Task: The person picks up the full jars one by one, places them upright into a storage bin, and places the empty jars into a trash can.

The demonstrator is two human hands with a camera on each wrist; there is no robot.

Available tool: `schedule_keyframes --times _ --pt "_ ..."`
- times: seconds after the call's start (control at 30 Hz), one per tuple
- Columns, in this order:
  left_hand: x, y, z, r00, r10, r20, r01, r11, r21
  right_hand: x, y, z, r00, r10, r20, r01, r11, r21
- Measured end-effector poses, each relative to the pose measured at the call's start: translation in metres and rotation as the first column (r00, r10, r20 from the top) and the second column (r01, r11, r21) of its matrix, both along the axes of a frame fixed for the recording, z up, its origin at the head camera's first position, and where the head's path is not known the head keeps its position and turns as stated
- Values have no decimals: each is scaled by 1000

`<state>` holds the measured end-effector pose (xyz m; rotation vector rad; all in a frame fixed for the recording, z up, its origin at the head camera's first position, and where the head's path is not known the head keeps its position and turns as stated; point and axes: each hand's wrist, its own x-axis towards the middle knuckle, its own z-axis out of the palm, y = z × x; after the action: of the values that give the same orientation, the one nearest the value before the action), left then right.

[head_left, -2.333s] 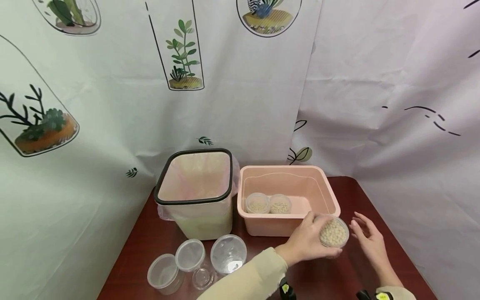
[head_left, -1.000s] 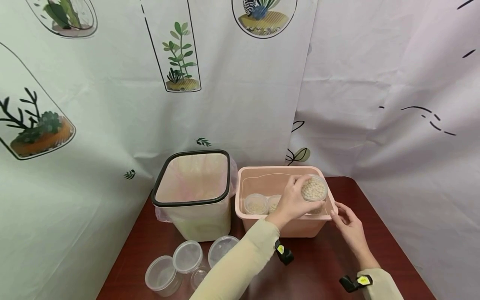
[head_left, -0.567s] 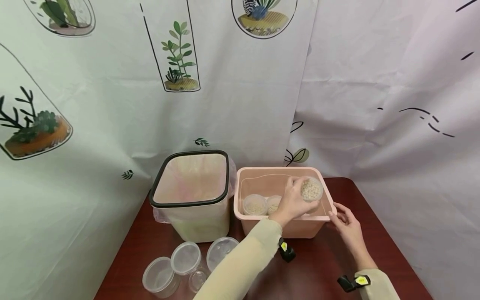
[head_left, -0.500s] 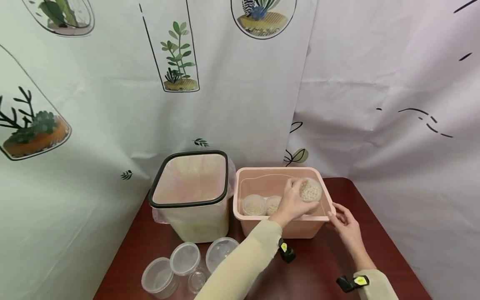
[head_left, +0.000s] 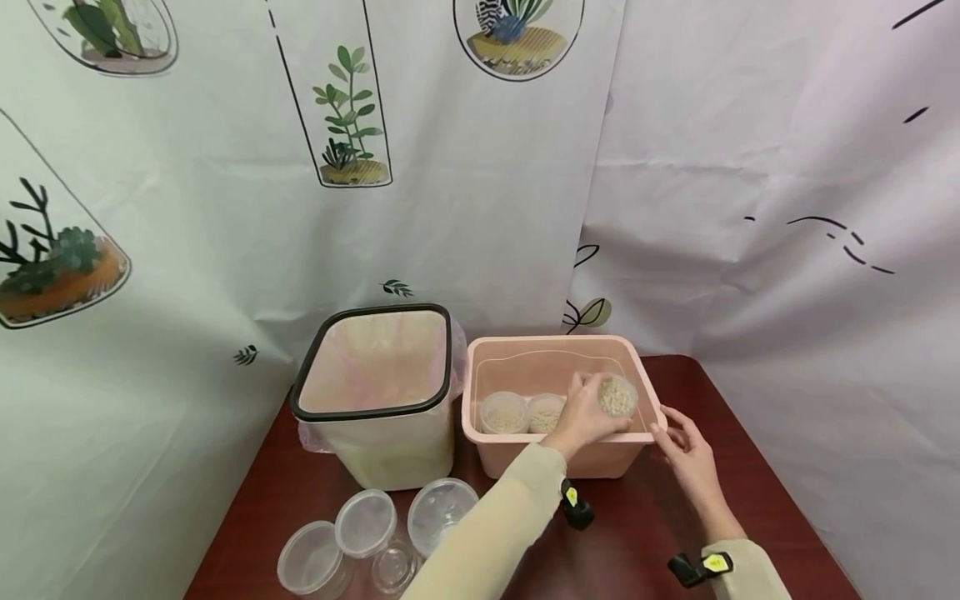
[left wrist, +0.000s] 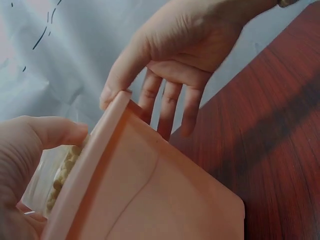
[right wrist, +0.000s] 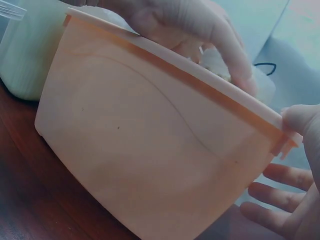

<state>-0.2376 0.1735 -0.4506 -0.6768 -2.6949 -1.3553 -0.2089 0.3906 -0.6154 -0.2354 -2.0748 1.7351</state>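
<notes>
- L hand (head_left: 587,421): grip narrow, thumb + fingers round a clear cup (head_left: 617,396) w/ pale round bits (left wrist: 62,172) in it.
- That cup: within the opening of the pink tub (head_left: 525,372), R half, nr the front rim. Lid on/off & base touching tub floor: can't tell.
- R hand (head_left: 692,457): grip narrow too, pinching tub rim at its nr R corner; thumb on the rim, other fingers along the outside of the end wall.
- Also in tub: L cup (head_left: 504,413) & middle cup (head_left: 547,413), side by side at the front L, both clear, both w/ pale bits low down. L hand is just R of the middle cup.
- L of tub, just beside it: tall bin (head_left: 393,457), black rim, pinkish liner (head_left: 315,437) folded over the edge; bottom of inside hidden.
- In front of bin, grouped on the dark red worktop (head_left: 607,558): 3 clear pots, i.e. far-L pot (head_left: 311,557), mid pot (head_left: 366,523), R pot (head_left: 441,510). R pot partly behind a pale sleeve (head_left: 487,542).
- Clear round base (head_left: 393,568) below mid pot; same pot or separate, can't tell.
</notes>
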Motion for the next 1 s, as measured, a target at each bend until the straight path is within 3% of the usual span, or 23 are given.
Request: schedule_keyframes --times 0.4,0.43,0.53,0.63,0.67,0.77,0.87,0.93,1.0 --pt "-8 5 -1 998 -47 47 54 985 -162 1 2 2 1000 25 -10 -25 1000 -19" --pt "-8 5 -1 998 -44 48 52 982 -183 7 -3 13 997 67 -37 -69 996 -50" --pt "-10 6 -1 998 -33 61 46 971 -236 8 -3 14 997 72 -39 -74 996 -49" --pt "-12 6 -1 996 -22 82 43 966 -257 8 -4 15 999 47 -27 -47 999 -20" --pt "-12 7 -1 996 -20 91 43 966 -254 2 1 5 1000 1 0 -1 1000 18" --pt "-12 7 -2 993 -7 119 35 971 -238 4 0 9 1000 -2 2 2 999 47" --pt "-12 6 -4 991 8 131 23 971 -238 10 -4 20 998 55 -31 -55 998 5" --pt "-12 6 -5 992 15 128 17 969 -247 19 -12 37 988 130 -85 -135 989 -64" --pt "-12 6 -6 993 25 115 6 966 -260 20 -12 37 986 139 -93 -147 986 -78"
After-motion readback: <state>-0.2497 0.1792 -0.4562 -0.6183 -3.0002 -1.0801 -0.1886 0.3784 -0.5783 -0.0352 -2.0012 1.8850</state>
